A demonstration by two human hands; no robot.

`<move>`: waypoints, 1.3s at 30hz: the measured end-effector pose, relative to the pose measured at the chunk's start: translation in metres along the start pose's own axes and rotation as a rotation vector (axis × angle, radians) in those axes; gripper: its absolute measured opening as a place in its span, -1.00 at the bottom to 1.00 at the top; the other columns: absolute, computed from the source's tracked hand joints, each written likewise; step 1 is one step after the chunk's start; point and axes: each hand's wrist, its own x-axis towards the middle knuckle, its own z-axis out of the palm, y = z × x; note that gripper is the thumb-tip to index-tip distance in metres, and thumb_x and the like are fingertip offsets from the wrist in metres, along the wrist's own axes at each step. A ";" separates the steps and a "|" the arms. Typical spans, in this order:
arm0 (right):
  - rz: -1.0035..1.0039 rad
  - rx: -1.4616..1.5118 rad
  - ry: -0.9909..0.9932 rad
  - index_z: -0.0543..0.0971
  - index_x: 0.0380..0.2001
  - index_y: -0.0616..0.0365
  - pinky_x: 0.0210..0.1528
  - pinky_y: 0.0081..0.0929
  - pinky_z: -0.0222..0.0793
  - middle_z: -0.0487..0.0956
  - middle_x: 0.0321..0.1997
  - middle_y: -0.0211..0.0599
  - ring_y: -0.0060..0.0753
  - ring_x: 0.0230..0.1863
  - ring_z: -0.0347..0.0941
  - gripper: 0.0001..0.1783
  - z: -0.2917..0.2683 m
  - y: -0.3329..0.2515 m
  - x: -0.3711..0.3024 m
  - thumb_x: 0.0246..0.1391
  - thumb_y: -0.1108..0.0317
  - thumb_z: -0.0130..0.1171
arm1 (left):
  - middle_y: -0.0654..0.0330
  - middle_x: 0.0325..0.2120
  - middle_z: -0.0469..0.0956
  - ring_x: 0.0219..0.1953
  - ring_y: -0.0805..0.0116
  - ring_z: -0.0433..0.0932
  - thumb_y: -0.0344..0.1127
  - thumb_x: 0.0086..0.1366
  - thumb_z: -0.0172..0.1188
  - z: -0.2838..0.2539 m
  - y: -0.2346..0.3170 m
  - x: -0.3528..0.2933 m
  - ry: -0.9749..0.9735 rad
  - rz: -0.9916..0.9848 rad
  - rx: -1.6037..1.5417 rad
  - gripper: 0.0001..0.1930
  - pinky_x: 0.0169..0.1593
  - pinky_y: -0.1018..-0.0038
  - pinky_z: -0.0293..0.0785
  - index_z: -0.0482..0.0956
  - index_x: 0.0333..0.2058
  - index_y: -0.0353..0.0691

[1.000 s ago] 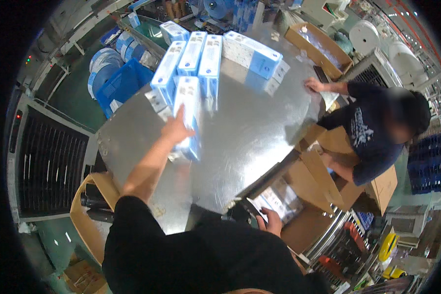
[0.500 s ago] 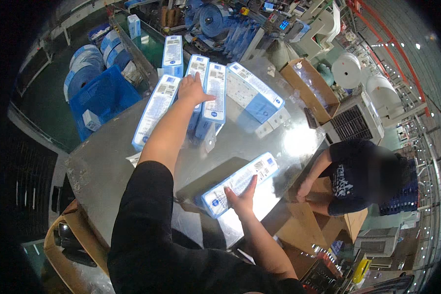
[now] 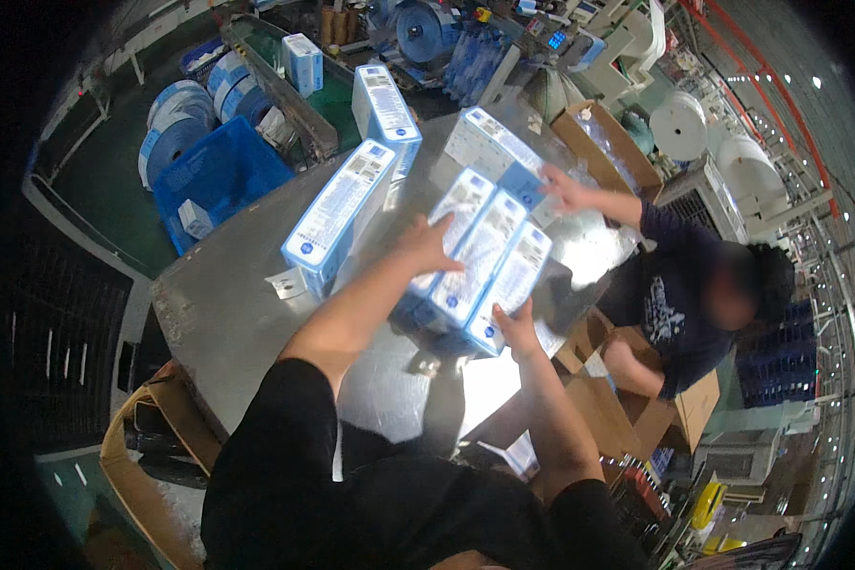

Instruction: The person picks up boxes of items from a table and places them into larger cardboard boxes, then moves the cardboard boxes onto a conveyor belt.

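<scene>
Three blue-and-white packs (image 3: 480, 255) stand side by side in a tight row on the metal table (image 3: 228, 313), printed narrow faces up. My left hand (image 3: 426, 249) grips the row's left side, thumb over the top of a pack. At the near right end, my right hand (image 3: 518, 330) holds the outermost pack, thumb on its upper edge. Fingers beneath or behind the packs are partly hidden. Left of my left hand stands another tall pack (image 3: 337, 204); a further pack (image 3: 387, 109) is behind it. A co-worker's hand (image 3: 565, 190) is at the pack (image 3: 494, 147) at the back right.
A co-worker (image 3: 693, 294) leans in at the right beside an open carton (image 3: 617, 408). Another carton (image 3: 608, 142) sits at the table's far right. Beyond the table are a conveyor (image 3: 266, 71) carrying a pack, a blue crate (image 3: 223, 176) and film rolls (image 3: 176, 123). A carton (image 3: 161, 427) stands lower left.
My left hand has brought two packs nearer and to the right, against the pack in my right hand, forming a row of three. The co-worker's arm has reached over the table.
</scene>
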 end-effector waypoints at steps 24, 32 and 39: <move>-0.116 -0.248 -0.258 0.39 0.06 0.31 0.06 -0.31 0.39 0.54 -0.05 -0.18 -0.31 -0.03 0.47 -0.21 -0.158 -0.128 -0.260 -0.31 0.34 0.49 | 0.07 0.00 0.51 0.06 0.24 0.46 -0.38 -0.07 0.49 0.077 0.107 -0.299 -0.153 0.235 -1.098 -0.34 0.08 0.27 0.44 0.44 0.06 -0.28; -0.072 -0.700 -0.453 0.07 0.37 0.01 0.36 -0.33 -0.02 0.18 0.38 -0.18 -0.26 0.38 0.04 0.15 -0.305 -0.074 -0.353 -0.30 0.26 0.49 | 0.03 -0.27 0.62 -0.34 0.31 0.61 0.04 0.42 -0.11 0.239 0.162 -0.373 -0.939 -0.027 -0.930 -0.47 -0.19 0.40 0.53 0.52 -0.03 -0.37; 0.213 -1.524 -0.354 -0.03 0.39 -0.22 0.39 0.19 -0.28 -0.21 0.49 -0.09 0.10 0.48 -0.34 0.29 -0.239 0.084 -0.363 -0.41 -0.19 0.47 | 0.24 -0.49 0.53 -0.57 0.57 0.47 -0.06 0.37 0.05 0.219 0.173 -0.380 -0.398 -0.199 -0.873 -0.63 -0.50 0.64 0.37 0.54 -0.13 -0.27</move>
